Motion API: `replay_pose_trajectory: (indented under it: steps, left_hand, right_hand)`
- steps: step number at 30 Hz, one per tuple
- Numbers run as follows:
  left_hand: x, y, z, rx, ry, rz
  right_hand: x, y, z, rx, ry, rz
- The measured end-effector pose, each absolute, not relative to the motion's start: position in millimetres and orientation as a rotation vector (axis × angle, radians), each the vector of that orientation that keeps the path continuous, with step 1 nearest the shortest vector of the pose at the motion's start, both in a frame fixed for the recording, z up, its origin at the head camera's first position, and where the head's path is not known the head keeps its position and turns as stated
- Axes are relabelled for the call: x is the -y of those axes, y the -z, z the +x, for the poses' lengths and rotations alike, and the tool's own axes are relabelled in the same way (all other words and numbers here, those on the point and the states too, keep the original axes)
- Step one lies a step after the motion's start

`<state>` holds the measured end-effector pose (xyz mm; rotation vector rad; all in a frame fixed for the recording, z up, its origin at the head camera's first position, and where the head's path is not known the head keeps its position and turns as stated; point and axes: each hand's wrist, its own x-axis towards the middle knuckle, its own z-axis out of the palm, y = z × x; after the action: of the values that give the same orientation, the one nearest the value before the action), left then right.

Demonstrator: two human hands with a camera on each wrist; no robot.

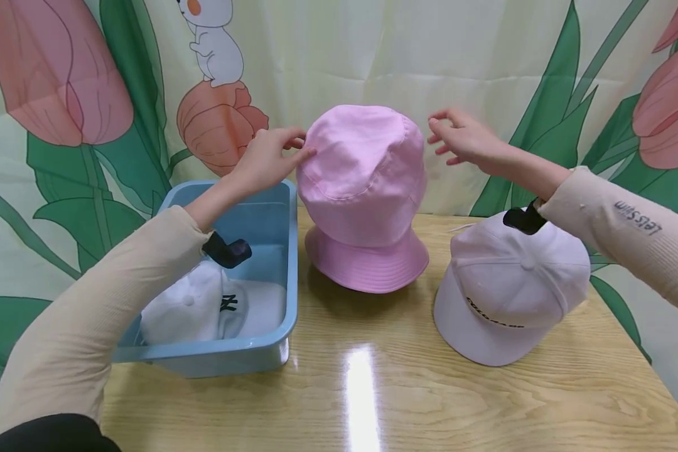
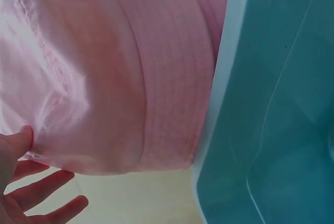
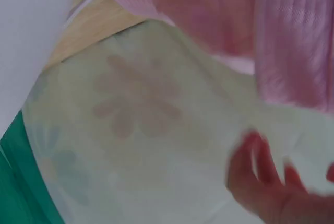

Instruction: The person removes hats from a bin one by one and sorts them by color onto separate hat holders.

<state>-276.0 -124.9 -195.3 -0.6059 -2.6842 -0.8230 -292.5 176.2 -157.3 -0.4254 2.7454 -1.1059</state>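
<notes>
One pink hat (image 1: 364, 182) is between the left hand (image 1: 269, 155), pinching it, and the loose-fingered right hand (image 1: 471, 142).

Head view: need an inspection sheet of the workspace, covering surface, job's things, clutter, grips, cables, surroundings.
Surface: wood-grain table, bright glare streak.
Job's things: pink bucket hat in the middle; white lettered cap right; blue bin left, white cap inside.
Clutter: nothing seen.
Grips: left grip pinches the pink hat's crown; right grip apart from it, fingers loosely bent.
Cables: nothing seen.
Surroundings: tulip-print curtain behind.
</notes>
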Motion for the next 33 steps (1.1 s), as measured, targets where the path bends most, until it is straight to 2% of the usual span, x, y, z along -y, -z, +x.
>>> replay_pose_trajectory:
  steps: [2,5,11,18,24,33]
  left_hand:
    - [127,196,-278,2.682,0.849,-0.607]
    - [129,197,-281,2.667,0.882,-0.609]
    - [129,194,-281,2.621,0.921,-0.607]
    - [130,190,-280,2.575,0.937,-0.603]
    - [126,188,-281,2.593,0.931,-0.602]
    - [123,187,-285,2.604,0.94,-0.603]
  right_hand:
    - [-178,157,-303,-2.544,0.978,-0.264]
    - [-175,161,-317,-2.358,0.903,-0.181]
    - [-169,161,-332,-2.164,1.135,-0.12]
    - [-185,144,-331,-2.005,1.063,-0.176]
    - [-183,152,-323,-1.925,0.868,-0.178]
    - [-183,151,-319,-1.917,0.876,-0.13]
